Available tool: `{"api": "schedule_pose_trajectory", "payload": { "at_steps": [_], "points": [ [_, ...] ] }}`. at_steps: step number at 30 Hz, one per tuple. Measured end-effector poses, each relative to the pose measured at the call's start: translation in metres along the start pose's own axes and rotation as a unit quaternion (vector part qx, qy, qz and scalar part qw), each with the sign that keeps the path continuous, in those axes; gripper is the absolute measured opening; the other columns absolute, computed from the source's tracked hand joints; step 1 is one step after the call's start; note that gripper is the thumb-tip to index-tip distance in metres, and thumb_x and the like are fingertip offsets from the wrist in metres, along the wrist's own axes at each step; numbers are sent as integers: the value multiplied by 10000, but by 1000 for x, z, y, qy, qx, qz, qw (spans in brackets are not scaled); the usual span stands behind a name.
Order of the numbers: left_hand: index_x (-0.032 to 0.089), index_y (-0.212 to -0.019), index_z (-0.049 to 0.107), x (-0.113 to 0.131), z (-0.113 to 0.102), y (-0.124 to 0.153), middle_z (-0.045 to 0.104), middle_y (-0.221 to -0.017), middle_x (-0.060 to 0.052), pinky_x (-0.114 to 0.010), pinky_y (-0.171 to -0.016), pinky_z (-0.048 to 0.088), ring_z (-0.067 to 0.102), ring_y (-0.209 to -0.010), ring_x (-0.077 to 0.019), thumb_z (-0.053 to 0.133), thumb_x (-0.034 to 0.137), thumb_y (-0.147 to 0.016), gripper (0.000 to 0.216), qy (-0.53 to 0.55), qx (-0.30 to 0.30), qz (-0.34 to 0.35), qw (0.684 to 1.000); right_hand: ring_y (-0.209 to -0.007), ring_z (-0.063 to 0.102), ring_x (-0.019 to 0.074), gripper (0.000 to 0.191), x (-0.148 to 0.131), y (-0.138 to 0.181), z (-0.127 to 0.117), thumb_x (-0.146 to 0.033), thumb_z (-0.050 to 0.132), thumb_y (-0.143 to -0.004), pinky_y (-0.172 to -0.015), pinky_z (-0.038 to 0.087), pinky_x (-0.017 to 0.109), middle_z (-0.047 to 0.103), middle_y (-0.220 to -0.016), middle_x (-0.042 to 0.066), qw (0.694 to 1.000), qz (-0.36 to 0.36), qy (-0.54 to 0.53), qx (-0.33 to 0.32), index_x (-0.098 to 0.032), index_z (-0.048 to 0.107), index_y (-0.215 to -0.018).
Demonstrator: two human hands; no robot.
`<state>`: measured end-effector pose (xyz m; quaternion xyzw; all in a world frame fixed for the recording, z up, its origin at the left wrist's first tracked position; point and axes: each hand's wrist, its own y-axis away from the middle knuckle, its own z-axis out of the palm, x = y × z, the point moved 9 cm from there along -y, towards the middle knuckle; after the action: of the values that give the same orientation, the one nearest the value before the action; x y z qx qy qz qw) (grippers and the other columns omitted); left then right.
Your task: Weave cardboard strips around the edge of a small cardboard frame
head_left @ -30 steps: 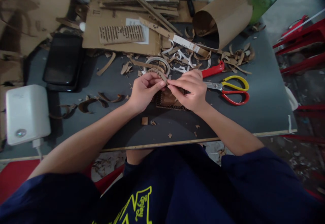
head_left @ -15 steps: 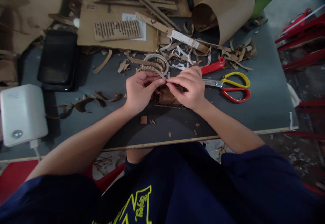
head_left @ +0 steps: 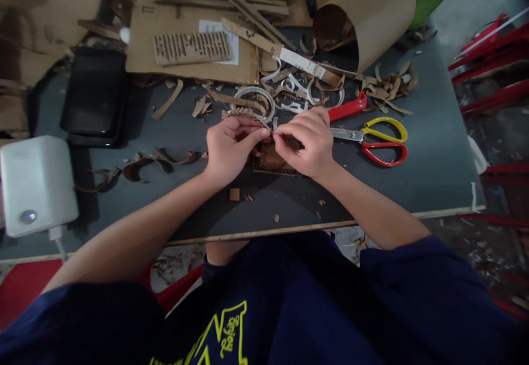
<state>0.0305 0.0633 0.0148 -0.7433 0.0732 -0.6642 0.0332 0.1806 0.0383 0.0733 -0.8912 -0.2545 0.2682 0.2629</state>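
Between thumb and fingers, my left hand [head_left: 229, 147] grips a corrugated cardboard strip [head_left: 242, 113], its ridged edge showing above the knuckles. My right hand [head_left: 306, 141] is pinched at the near end of that strip, its fingertips close to my left thumb; whatever lies between them is too small to make out. Below the hands a small square cardboard piece [head_left: 275, 161] with corrugated edges lies on the table, partly covered by my right hand. Scissors [head_left: 384, 139] with one yellow and one red handle rest beside my right hand, near a red-handled tool [head_left: 349, 108].
Behind the hands lie a tape roll [head_left: 268, 103], paper curls and cardboard scraps [head_left: 390, 86]. A ridged cardboard piece [head_left: 192, 48] sits on a flat sheet [head_left: 140, 34]. A cardboard tube [head_left: 380, 17] stands at back right. A black case [head_left: 95, 95] and white power bank [head_left: 39, 186] are left.
My right fingertips have shifted very slightly right, away from my left thumb. Both hands otherwise stay in place over the square cardboard piece.
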Motion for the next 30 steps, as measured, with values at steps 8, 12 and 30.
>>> {"api": "schedule_pose_trajectory", "payload": {
  "at_steps": [8,12,30],
  "points": [
    [151,-850,656,4,0,1,732,-742,-29,-201,-460,544,709,-635,-155,863,466,-719,399,50,23,-18,998,-771,646,181,208,-7,0,-5,-299,507,-979,-871,467,395,634,-702,-9,999,-33,5,29,-251,624,-814],
    [149,-803,650,9,3,1,729,-726,-27,-196,-488,563,710,-631,-148,880,447,-691,393,65,18,-8,998,-752,635,177,173,-9,0,-7,-264,504,-957,-846,461,383,599,-689,-18,998,-44,0,41,-245,583,-804],
    [140,-871,672,30,8,7,752,-805,-53,-198,-659,602,737,-736,-139,775,495,-838,372,-58,-39,110,991,-689,520,152,143,-3,-6,-3,-255,485,-925,-685,443,314,536,-723,-12,974,-31,-224,-17,-238,488,-783]
  ]
}}
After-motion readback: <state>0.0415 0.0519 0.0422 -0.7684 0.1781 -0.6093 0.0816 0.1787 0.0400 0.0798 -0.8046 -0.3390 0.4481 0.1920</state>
